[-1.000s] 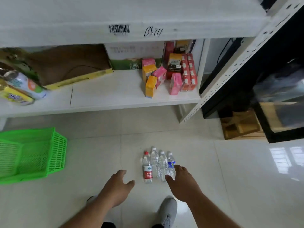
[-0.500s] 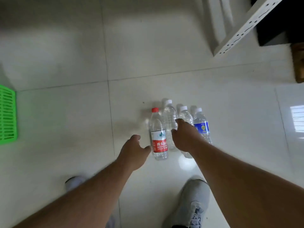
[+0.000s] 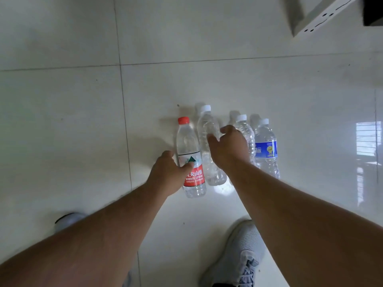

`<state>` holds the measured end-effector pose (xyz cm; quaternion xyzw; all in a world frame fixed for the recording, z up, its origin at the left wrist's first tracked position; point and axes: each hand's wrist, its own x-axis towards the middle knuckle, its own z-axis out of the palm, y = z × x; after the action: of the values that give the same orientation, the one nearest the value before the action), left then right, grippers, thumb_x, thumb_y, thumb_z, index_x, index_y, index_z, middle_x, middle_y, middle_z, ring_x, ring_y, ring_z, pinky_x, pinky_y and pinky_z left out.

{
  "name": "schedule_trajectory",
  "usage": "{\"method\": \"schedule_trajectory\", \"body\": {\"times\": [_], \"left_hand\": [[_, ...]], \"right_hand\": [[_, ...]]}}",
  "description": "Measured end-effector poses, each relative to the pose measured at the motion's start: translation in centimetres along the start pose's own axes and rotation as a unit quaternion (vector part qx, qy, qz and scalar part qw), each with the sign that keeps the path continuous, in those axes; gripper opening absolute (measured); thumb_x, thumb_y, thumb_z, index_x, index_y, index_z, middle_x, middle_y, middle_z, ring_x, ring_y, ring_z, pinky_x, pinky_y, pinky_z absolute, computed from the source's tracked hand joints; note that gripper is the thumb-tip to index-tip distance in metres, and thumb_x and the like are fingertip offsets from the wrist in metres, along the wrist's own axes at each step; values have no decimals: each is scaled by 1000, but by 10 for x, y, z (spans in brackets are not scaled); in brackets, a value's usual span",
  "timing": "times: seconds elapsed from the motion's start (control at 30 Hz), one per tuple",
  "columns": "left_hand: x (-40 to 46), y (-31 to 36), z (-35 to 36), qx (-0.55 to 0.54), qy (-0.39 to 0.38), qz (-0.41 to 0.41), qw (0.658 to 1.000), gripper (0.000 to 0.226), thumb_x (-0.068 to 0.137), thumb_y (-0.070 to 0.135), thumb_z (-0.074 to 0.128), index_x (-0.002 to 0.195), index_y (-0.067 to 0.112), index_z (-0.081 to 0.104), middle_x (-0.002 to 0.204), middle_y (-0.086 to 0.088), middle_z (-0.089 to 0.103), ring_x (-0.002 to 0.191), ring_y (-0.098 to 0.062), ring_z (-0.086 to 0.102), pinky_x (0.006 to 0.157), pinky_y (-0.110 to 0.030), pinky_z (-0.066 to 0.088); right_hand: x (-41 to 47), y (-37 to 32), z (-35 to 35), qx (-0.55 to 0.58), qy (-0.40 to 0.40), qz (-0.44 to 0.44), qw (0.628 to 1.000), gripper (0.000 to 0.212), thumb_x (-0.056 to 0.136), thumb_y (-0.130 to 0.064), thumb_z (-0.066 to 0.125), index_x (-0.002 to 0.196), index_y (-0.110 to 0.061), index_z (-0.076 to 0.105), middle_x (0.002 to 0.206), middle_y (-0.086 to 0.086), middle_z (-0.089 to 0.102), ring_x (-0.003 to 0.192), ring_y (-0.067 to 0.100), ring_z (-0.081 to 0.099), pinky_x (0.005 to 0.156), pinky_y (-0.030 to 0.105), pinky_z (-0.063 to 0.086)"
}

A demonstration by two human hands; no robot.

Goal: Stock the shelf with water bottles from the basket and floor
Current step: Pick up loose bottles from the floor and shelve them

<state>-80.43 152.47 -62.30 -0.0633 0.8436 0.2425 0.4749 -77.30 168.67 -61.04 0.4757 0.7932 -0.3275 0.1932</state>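
Bottles stood upright in a row of four on the tiled floor (image 3: 269, 83): a red-capped bottle (image 3: 189, 156) at the left end, a clear unlabelled bottle (image 3: 207, 133) touching it, a third clear bottle (image 3: 245, 131), and a blue-labelled bottle (image 3: 266, 146) at the right end.

Compared with half a second earlier, both hands had closed the remaining gap to the row. The left hand (image 3: 167, 175), previously just short of the red-capped bottle with fingers spread, now met its label, thumb laid across the front and the fingers curling behind the body. Full closure could not be confirmed, as the fingers were hidden behind the bottle. The right hand (image 3: 229, 148) had settled over the gap between the two clear bottles, fingers loosely curved and parted; it gripped nothing yet, and which of the two it would take could not be told.

No bottle had left the floor. Only a corner of the shelf frame (image 3: 323, 17) showed at upper right, and the basket was out of view. By judgement, the task stood at the pickup stage: secure one bottle per hand, then lift.
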Motion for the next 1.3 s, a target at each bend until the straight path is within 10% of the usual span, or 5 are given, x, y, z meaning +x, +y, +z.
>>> {"method": "schedule_trajectory", "body": {"times": [0.33, 0.63, 0.83, 1.0, 1.3], "left_hand": [[21, -12, 6, -97, -17, -21, 995, 51, 63, 44, 86, 104, 18, 70, 96, 0, 74, 88, -17, 71, 81, -31, 57], [-29, -11, -49, -143, 4, 20, 989, 31, 63, 36, 83, 90, 27, 71, 81, 10, 74, 76, -7, 70, 65, -24, 53], [-137, 34, -162, -184, 39, 68, 980, 37, 66, 32, 86, 95, 32, 63, 85, 14, 71, 78, -1, 67, 62, -18, 49], [-257, 91, -284, -213, 65, 122, 967, 39, 66, 30, 86, 97, 33, 63, 85, 14, 71, 73, 3, 68, 59, -12, 47], [-519, 158, -463, -229, 148, 245, 930, 37, 60, 37, 83, 90, 49, 66, 86, 24, 72, 75, 5, 67, 60, -6, 46]], "right_hand": [[28, -10, 26, 21, -150, 20, 988, 57, 73, -61, 71, 107, -15, 66, 87, 0, 68, 76, 17, 65, 59, 26, 45], [-13, -29, -15, 65, -101, -46, 992, 36, 77, -55, 72, 77, -21, 64, 70, -8, 64, 69, 12, 61, 58, 24, 40], [-96, -125, -124, 78, -109, -116, 984, 37, 77, -50, 76, 67, -29, 48, 53, -18, 55, 50, -6, 53, 44, 9, 35], [-202, -229, -246, 85, -97, -178, 976, 32, 79, -52, 74, 92, -24, 67, 84, -10, 72, 78, 8, 67, 66, 25, 51], [-426, -381, -433, 134, -52, -335, 931, 27, 80, -48, 73, 97, -30, 62, 82, -18, 70, 77, -5, 64, 61, 10, 44]]}}
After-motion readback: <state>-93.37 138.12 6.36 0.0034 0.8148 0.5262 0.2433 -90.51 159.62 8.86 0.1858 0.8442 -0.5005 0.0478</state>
